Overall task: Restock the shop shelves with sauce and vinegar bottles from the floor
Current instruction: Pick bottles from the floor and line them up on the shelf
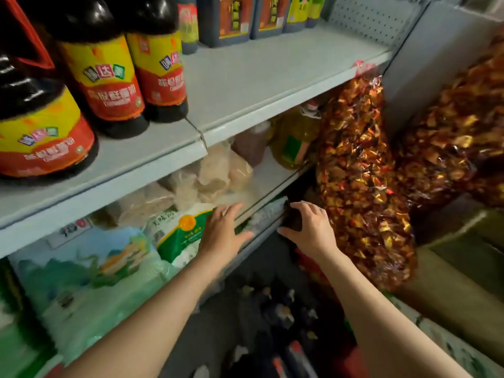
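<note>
I see my right hand [309, 227] curled round a dark, blurred bottle [293, 218] at the lower shelf's [270, 197] edge, my left hand [223, 227] spread flat on a glossy plastic bag [180, 233], crinkly foil sweets [360, 170] beside it.

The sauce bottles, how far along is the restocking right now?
Done: dark sauce bottles with red and yellow labels already stand on the upper shelf, which has bare space to their right. In hand: the right hand grips a dark bottle low by the shelf edge; the left hand rests open on a white and green bag. Left: blurred bottles on the floor.
</note>
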The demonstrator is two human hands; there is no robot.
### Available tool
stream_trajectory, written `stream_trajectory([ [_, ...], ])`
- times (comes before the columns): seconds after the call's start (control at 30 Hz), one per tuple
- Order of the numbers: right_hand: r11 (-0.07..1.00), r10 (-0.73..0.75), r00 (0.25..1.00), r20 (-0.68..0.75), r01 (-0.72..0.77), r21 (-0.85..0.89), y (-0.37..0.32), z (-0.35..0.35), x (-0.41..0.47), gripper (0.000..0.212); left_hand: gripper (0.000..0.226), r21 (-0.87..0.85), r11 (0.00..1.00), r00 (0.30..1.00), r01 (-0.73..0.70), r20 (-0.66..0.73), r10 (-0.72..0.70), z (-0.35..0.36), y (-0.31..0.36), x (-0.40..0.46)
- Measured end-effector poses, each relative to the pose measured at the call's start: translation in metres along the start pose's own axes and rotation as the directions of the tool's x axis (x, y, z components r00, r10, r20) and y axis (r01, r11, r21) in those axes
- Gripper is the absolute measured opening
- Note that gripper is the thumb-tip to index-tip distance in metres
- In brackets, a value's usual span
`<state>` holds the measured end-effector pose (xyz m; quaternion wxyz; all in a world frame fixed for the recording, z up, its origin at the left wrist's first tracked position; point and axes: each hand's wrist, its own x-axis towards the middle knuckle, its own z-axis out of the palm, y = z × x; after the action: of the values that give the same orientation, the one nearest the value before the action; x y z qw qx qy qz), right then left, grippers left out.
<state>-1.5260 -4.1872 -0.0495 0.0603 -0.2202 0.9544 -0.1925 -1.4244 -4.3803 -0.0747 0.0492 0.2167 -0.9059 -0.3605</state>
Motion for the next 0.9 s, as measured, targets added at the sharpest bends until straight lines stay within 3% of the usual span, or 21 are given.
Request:
stream_trajectory([
  [0.23, 0.992, 0.119, 0.980, 0.162, -0.122, 0.009, 0.064, 0.100, -0.016, 0.070, 0.077, 0.097, 0.988, 0.975, 0.124, 0.172, -0.140, 0.075, -0.075, 0.004],
  [0.47, 0.913, 0.345, 0.898, 0.272, -0.389, 0.124, 0.150, 0.223, -0.025, 0.057, 0.069, 0.100, 0.959, 0.900, 0.267, 0.331, -0.285, 0.174, -0.145, 0.009],
  [0.67, 0.790, 0.493, 0.802, 0.338, -0.575, 0.213, 0.219, 0.346, -0.021, 0.056, 0.065, -0.041, 0.879, 0.806, 0.475, 0.421, -0.416, 0.291, -0.215, 0.019],
  [0.9, 0.548, 0.650, 0.677, 0.344, -0.732, 0.405, 0.266, 0.495, -0.021, 0.054, 0.058, -0.187, 0.738, 0.726, 0.648, 0.446, -0.524, 0.426, -0.308, 0.023],
])
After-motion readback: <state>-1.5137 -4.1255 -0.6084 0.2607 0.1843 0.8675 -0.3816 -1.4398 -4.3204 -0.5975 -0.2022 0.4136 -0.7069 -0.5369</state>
